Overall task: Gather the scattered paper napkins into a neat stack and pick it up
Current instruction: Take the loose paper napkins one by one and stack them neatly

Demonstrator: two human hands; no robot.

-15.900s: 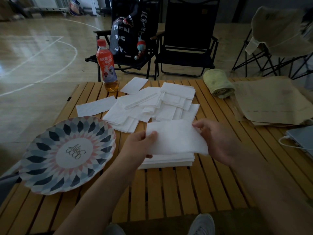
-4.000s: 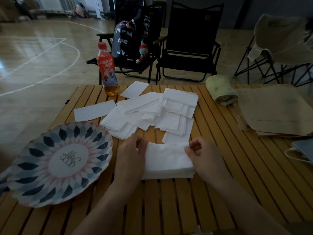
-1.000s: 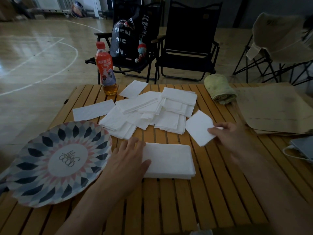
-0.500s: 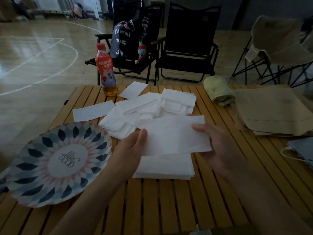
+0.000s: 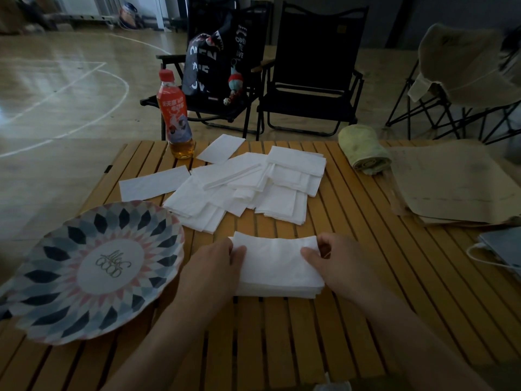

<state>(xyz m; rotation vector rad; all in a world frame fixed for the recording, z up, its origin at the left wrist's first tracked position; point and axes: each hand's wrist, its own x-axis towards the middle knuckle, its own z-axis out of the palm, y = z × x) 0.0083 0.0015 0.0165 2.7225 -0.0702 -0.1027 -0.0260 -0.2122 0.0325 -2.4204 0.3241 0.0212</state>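
A stack of white paper napkins (image 5: 277, 270) lies on the slatted wooden table (image 5: 366, 277) in front of me. My left hand (image 5: 214, 266) pinches the top napkin at its left edge. Its right edge is pinched by my right hand (image 5: 335, 261), and the sheet lies flat on the stack. Beyond it, several loose napkins (image 5: 248, 182) lie scattered and overlapping. One single napkin (image 5: 153, 183) lies apart at the left and another (image 5: 221, 148) near the bottle.
A patterned plate (image 5: 84, 272) sits at the left. A red-labelled drink bottle (image 5: 174, 117) stands at the far edge. A rolled green towel (image 5: 363, 149), brown paper sheets (image 5: 456, 182) and a device with a white cable (image 5: 501, 249) occupy the right. Folding chairs (image 5: 310, 74) stand behind the table.
Half a second ago both hands held a napkin in the air above the stack; now it rests on top of the stack with both hands still on its edges.
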